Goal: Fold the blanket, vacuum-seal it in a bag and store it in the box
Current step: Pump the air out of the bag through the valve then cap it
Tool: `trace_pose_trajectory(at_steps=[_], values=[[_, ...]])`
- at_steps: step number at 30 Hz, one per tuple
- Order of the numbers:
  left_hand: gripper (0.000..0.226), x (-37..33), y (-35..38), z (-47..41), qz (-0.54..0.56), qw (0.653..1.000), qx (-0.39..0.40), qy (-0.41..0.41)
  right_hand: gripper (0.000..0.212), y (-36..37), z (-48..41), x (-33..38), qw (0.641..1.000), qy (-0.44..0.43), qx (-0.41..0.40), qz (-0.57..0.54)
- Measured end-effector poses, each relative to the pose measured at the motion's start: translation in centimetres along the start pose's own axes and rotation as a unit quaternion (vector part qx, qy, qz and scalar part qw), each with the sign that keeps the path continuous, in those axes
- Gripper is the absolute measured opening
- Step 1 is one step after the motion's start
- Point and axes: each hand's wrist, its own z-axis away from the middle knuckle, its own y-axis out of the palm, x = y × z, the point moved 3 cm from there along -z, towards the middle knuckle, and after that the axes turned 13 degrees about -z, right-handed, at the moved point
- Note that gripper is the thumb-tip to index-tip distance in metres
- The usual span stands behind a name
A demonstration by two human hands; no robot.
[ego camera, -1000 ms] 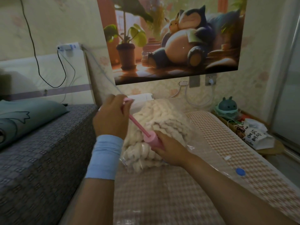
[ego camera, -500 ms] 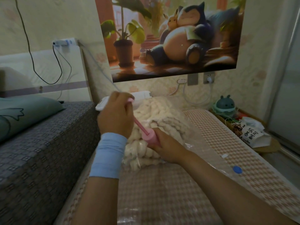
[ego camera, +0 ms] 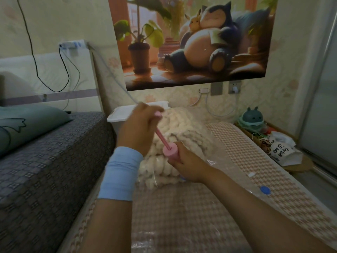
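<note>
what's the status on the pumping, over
Left hand grips pump handle, rod out; right hand grips pink pump barrel. Blanket in clear bag, puffy, not flat. Nothing blocking; white box behind.

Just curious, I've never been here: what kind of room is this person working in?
Probably a bedroom at home: a grey-covered bed with a green pillow, and a cartoon poster on the wall.

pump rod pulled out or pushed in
Pulled out: a long stretch of pink rod shows between the left hand on the handle and the barrel in the right hand.
</note>
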Motion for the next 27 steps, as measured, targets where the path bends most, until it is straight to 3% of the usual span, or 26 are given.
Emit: trace_pose_trajectory(at_steps=[2,4,5,8,10,13,16,18,19,21,23,24,25,27], values=[[0.021,-0.2,-2.2,-0.3,-0.027,0.994,-0.108,-0.003,0.044,-0.1,0.0,0.0,1.000,0.002,0.005,-0.007],[0.024,-0.1,-1.3,0.3,-0.035,0.991,-0.128,-0.014,0.043,-0.1,0.1,0.2,1.000,0.000,0.005,-0.001],[0.025,0.0,0.2,0.8,-0.038,0.995,-0.093,-0.021,0.044,0.0,0.1,0.2,1.000,0.000,0.003,0.001],[0.024,0.8,6.5,3.1,-0.037,0.991,0.121,-0.049,0.040,0.1,0.1,0.2,1.000,0.005,-0.007,-0.006],[0.024,0.6,7.9,3.5,-0.034,0.981,0.181,-0.056,0.043,0.1,0.1,0.1,1.000,0.004,-0.015,-0.019],[0.024,-1.1,4.7,1.5,-0.037,0.999,0.033,-0.005,0.045,-0.4,0.1,-0.4,0.999,-0.001,-0.021,-0.030],[0.020,-2.4,0.1,0.1,-0.055,0.988,-0.146,0.013,0.034,-0.6,0.0,-0.9,1.000,0.002,-0.011,-0.028],[0.020,-2.4,0.0,0.3,-0.072,0.980,-0.187,0.010,0.036,-0.5,0.1,-0.7,1.000,-0.002,-0.003,-0.025],[0.021,-2.0,1.0,0.8,-0.071,0.984,-0.162,0.007,0.040,-0.5,0.0,-0.5,1.000,-0.004,-0.006,-0.030],[0.023,-1.1,4.4,2.1,-0.056,0.998,-0.027,-0.018,0.048,-0.3,-0.1,-0.2,0.999,-0.007,-0.016,-0.034],[0.021,-0.4,7.5,3.5,-0.038,0.991,0.116,-0.048,0.052,-0.1,-0.1,0.3,1.000,-0.010,-0.015,-0.020],[0.019,-0.4,8.0,3.7,-0.028,0.988,0.141,-0.056,0.057,0.0,0.0,0.3,1.000,-0.012,-0.014,-0.012],[0.018,-0.7,7.6,3.4,-0.020,0.990,0.128,-0.057,0.060,-0.1,0.1,0.2,1.000,-0.013,-0.017,-0.018],[0.018,-1.5,5.2,2.1,-0.020,0.999,0.024,-0.037,0.051,-0.4,0.1,-0.2,0.999,-0.008,-0.020,-0.034]])
